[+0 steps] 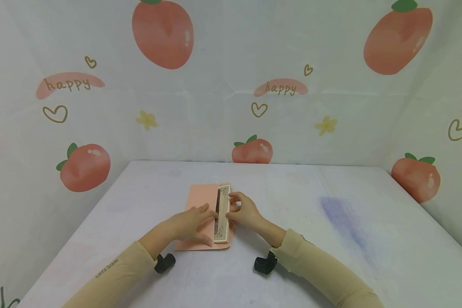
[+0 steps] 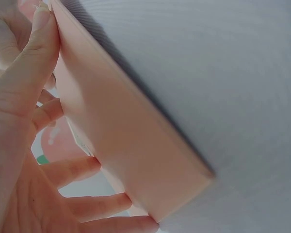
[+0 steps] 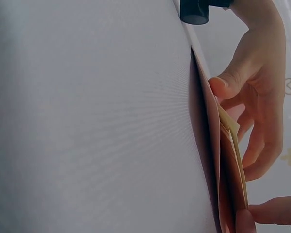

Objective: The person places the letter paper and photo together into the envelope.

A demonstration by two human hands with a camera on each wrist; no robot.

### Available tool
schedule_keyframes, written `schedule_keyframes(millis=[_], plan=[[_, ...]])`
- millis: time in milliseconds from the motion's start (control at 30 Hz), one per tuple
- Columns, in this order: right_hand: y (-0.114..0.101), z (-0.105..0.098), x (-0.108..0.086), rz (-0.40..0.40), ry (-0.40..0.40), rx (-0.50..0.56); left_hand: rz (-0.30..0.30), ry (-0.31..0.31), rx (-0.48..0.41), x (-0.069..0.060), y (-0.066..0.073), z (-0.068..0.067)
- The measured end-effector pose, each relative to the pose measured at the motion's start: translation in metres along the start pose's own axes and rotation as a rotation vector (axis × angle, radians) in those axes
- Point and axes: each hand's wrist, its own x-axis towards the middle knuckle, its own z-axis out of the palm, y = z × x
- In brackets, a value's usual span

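Observation:
A peach-coloured paper folder (image 1: 202, 196) lies flat on the table. Along its right side stretches a narrow cream card (image 1: 223, 214) with ornamental corners and a dark strip beside it. My left hand (image 1: 188, 223) rests over the folder, fingers spread and fairly straight; in the left wrist view its fingertips touch the peach paper (image 2: 121, 131). At the right edge, my right hand (image 1: 248, 211) pinches the cream card between thumb and finger. The right wrist view shows layered sheets (image 3: 225, 141) standing slightly apart there, with the right thumb (image 3: 245, 221) against them.
Black wrist cameras hang below both sleeves, one left (image 1: 164, 263) and one right (image 1: 265, 263). The white table (image 1: 292, 192) has a bluish smear (image 1: 344, 226) to the right. A cloth backdrop (image 1: 215, 85) printed with fruit surrounds the table.

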Motion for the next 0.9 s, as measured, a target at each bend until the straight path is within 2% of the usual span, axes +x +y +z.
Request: schedule_keyframes(millis=[367,600,900], plan=[[0.0018,0.0007,0.0013,-0.004,-0.008,-0.024,-0.012,-0.007,-0.014,-0.0024,0.0027,-0.0028],[0.0021,0.001,0.0022,-0.016,-0.006,-0.031,0.028,0.001,-0.031,-0.0042,0.0025,-0.0042],[0.0024,0.0008,0.0025,-0.003,-0.02,-0.016,0.012,0.002,-0.034,-0.0024,0.0015,-0.0025]])
